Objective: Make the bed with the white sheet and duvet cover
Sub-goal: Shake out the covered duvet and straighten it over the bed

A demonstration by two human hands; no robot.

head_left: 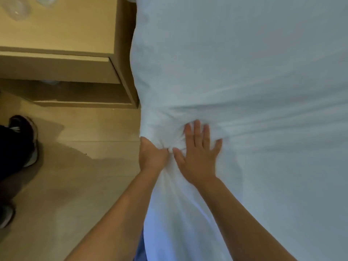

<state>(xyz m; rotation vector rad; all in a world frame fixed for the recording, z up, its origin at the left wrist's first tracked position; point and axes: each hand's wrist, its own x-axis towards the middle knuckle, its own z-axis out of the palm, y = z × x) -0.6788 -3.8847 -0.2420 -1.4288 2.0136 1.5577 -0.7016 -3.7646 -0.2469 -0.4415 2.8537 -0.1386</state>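
White sheet (244,72) bunched in gripping left hand (152,157); right hand (199,159) pressed flat beside; drawer (56,69) seemingly ajar.

- The sheet (244,72) is white cloth, matt, mostly smooth, and creased into tight folds at one edge.
- The nightstand (56,34) looks like pale wood or wood-look board, smooth and matt.
- The floor (84,185) has light wood-look planks, smooth with a faint sheen.
- The shoe (26,132) is dark and matt, with a pale sole.
- The clear things (17,8) on the nightstand are glossy and too blurred to tell plastic from glass.
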